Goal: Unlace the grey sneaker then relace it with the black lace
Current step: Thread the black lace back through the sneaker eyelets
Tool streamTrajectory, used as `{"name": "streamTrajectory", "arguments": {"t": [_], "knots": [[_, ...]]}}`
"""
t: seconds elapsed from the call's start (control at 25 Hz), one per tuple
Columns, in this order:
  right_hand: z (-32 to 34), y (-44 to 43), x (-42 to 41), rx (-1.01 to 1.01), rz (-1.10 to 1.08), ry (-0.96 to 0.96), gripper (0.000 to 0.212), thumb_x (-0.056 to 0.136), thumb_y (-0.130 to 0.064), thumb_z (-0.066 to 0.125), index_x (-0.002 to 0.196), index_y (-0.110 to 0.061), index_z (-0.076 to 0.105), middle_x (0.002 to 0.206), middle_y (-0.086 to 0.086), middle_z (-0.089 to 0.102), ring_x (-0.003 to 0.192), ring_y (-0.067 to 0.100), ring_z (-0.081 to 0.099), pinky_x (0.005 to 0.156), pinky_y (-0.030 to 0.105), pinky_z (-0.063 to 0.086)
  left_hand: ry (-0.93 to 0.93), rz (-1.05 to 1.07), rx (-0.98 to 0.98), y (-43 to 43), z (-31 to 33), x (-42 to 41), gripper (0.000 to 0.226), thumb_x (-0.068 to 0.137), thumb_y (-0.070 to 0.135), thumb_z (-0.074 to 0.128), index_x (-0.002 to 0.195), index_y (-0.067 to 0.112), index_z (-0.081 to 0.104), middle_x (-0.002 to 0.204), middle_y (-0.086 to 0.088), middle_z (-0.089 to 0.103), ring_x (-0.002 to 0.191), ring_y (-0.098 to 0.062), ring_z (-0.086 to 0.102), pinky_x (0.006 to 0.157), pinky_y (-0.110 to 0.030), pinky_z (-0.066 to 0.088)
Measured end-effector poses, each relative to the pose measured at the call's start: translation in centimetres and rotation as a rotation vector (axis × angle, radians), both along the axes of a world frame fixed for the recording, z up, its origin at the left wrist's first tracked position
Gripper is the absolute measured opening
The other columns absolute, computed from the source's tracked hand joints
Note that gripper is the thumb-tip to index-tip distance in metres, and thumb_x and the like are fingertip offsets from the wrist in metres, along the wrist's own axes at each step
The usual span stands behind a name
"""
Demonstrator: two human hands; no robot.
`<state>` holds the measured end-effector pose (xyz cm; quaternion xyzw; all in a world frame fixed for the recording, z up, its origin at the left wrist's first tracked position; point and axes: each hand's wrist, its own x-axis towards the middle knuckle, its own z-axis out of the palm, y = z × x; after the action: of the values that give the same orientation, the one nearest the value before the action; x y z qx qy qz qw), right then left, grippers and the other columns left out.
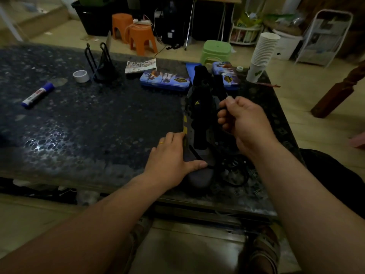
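**A:** Where is the shoe sitting?

**B:** The grey sneaker (200, 177), soft fabric with a black tongue and yellow marks down its side, lies on the dark speckled bench (88, 125) with its toe toward the person. It sits directly under the left hand (169, 155). That hand's fingers (177, 137) lie straight and flat along the shoe's side, and the thumb stretches across the toe.

**A:** And the other hand?

**B:** The right hand (246, 123) hangs beside the tongue, its fingers (223, 115) curled and pinching the black lace (197, 156), a thin limp cord. More of the cord lies in loose loops just right of the left thumb.

**A:** How will it handle?

**B:** I'd judge the shoe light and squashy, and likely to slide on the smooth top, so a flat press on the toe suits it. The lace looks floppy, with no stiffness of its own. It is best gripped close to its tip for threading. It's too dark to tell how many eyelets are laced.
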<state>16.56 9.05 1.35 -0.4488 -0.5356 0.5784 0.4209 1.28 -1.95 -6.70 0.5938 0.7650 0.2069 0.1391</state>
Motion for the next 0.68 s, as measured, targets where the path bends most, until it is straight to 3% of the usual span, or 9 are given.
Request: {"name": "streamTrajectory", "arguments": {"t": [0.08, 0.16, 0.2, 0.28, 0.36, 0.44, 0.56, 0.68], "knots": [[1.0, 0.9, 0.5, 0.04, -0.059, 0.189, 0.026, 0.11, -0.024, 0.049, 0.089, -0.014, 0.062, 0.065, -0.005, 0.061, 0.06, 0.011, 0.057, 0.058, 0.022, 0.046, 0.005, -0.003, -0.009, -0.1, -0.3, 0.1, 0.104, 0.074, 0.08, 0.067, 0.154, 0.022, 0.034, 0.139, 0.001, 0.044, 0.135, -0.024, 0.043, 0.108, -0.05, 0.043], [1.9, 1.5, 1.2, 0.055, 0.003, 0.229, 0.022, 0.11, -0.023, 0.048, 0.096, -0.013, 0.063, 0.072, -0.002, 0.066, 0.064, 0.012, 0.062, 0.059, 0.023, 0.049, -0.056, -0.011, -0.018, -0.3, -0.5, -0.1, 0.104, 0.073, 0.081, 0.066, 0.154, 0.023, 0.034, 0.14, 0.002, 0.044, 0.135, -0.024, 0.043, 0.109, -0.05, 0.042], [1.9, 1.5, 1.3, 0.037, 0.058, 0.142, 0.02, 0.11, -0.022, 0.047, 0.102, -0.012, 0.062, 0.079, 0.002, 0.07, 0.067, 0.013, 0.065, 0.062, 0.024, 0.051, -0.106, -0.009, -0.008, -0.2, -0.6, -0.3, 0.105, 0.072, 0.084, 0.062, 0.154, 0.025, 0.034, 0.14, 0.003, 0.044, 0.135, -0.023, 0.044, 0.11, -0.051, 0.042], [0.4, 0.8, 1.4, -0.003, 0.132, -0.208, 0.015, 0.11, -0.019, 0.046, 0.104, -0.014, 0.059, 0.098, 0.011, 0.073, 0.075, 0.017, 0.069, 0.068, 0.029, 0.055, -0.245, 0.009, 0.086, 0.3, -0.3, -0.7, 0.095, 0.078, 0.083, 0.055, 0.153, 0.028, 0.036, 0.134, 0.007, 0.047, 0.127, -0.018, 0.052, 0.107, -0.052, 0.045], [-1.4, 0.3, 1.9, -0.014, 0.166, -0.506, 0.013, 0.106, -0.012, 0.048, 0.098, -0.017, 0.058, 0.107, 0.015, 0.072, 0.083, 0.023, 0.07, 0.072, 0.035, 0.055, -0.334, 0.015, 0.234, 1.7, 0.6, -1.2, 0.061, 0.094, 0.061, 0.056, 0.144, 0.028, 0.049, 0.115, 0.009, 0.052, 0.105, -0.012, 0.058, 0.099, -0.048, 0.05], [-2.2, -0.3, 2.6, 0.002, 0.292, -0.681, 0.006, 0.1, -0.016, 0.058, 0.101, -0.018, 0.063, 0.101, 0.009, 0.072, 0.084, 0.022, 0.068, 0.072, 0.036, 0.052, -0.278, -0.03, 0.268, 3.0, 2.0, -1.2, 0.038, 0.1, 0.042, 0.061, 0.134, 0.027, 0.059, 0.1, 0.009, 0.052, 0.089, -0.009, 0.055, 0.089, -0.042, 0.052], [-2.9, -1.2, 3.2, 0.059, 0.393, -0.754, 0.024, 0.096, -0.037, 0.069, 0.101, -0.014, 0.067, 0.079, -0.001, 0.065, 0.065, 0.009, 0.057, 0.06, 0.028, 0.044, -0.111, -0.113, 0.187, 4.1, 3.1, -0.2, 0.033, 0.096, 0.044, 0.067, 0.126, 0.031, 0.061, 0.092, 0.011, 0.047, 0.087, -0.014, 0.053, 0.078, -0.036, 0.047], [-3.0, -1.4, 3.2, 0.111, 0.375, -0.652, 0.022, 0.096, -0.026, 0.071, 0.092, -0.005, 0.066, 0.067, -0.003, 0.058, 0.052, 0.005, 0.048, 0.049, 0.022, 0.038, -0.135, -0.095, 0.131, 4.8, 3.2, 0.6, 0.012, 0.097, 0.037, 0.068, 0.103, 0.027, 0.063, 0.089, 0.007, 0.049, 0.079, -0.013, 0.052, 0.071, -0.031, 0.041]]}}
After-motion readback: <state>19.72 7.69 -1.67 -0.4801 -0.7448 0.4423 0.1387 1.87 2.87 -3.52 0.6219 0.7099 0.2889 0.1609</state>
